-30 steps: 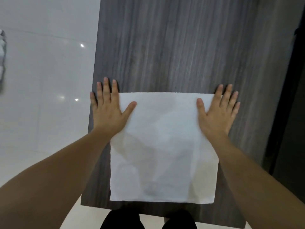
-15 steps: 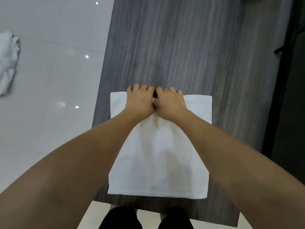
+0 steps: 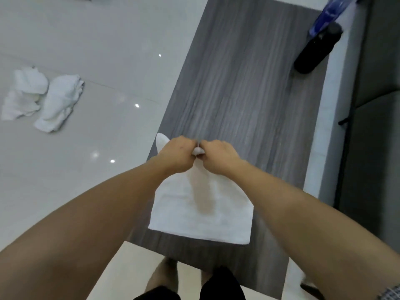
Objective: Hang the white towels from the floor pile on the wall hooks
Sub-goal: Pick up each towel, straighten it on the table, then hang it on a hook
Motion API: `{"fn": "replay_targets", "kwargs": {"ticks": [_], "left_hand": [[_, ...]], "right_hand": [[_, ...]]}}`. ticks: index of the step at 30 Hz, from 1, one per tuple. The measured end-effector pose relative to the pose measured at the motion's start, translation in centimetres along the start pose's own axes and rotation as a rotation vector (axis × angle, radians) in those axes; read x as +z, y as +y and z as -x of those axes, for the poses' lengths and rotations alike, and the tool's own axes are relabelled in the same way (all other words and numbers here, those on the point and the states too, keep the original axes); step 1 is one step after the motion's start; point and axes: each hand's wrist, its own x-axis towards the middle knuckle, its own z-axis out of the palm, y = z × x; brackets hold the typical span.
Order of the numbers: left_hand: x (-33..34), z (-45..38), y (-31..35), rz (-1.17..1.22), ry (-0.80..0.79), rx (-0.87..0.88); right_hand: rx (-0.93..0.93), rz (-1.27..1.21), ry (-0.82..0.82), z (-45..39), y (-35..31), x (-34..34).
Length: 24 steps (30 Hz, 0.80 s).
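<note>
Glossy pale floor tiles (image 3: 91, 40) run along the left of a grey wood-grain tabletop (image 3: 238, 83), matte and streaked lengthwise. A white towel (image 3: 201, 217) lies flat near the tabletop's near edge, toward its left side — its far edge is bunched up where my left hand (image 3: 175, 155) and right hand (image 3: 218, 156) meet, both pinched closed on a small fold of cloth between them. The fabric looks soft, light and limp; I judge it will sag from wherever I hold it, so gathering the middle of that far edge gives a bunch a hook could catch. Two more crumpled towels (image 3: 43, 98) wait on the tiles, well apart. A dark bottle (image 3: 318, 50) stands at the far right corner — smooth, cylindrical.
</note>
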Motion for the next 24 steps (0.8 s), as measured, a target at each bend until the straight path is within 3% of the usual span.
{"fn": "replay_targets", "kwargs": {"ticks": [8, 14, 19, 24], "left_hand": [[-20.7, 15.0, -1.8, 0.111, 0.27, -0.185], [-33.3, 33.0, -6.5, 0.138, 0.513, -0.32], [-36.5, 53.6, -11.6, 0.198, 0.658, -0.513], [-33.3, 76.5, -18.6, 0.274, 0.924, -0.826]], "right_hand": [[-0.284, 0.191, 0.133, 5.7, -17.9, -17.4], [-0.503, 0.366, 0.418, 10.8, -36.4, -25.5], [-0.684, 0.41, 0.583, 17.6, -52.9, -24.6], [-0.83, 0.371, 0.554, 24.9, -68.5, -18.1]]}}
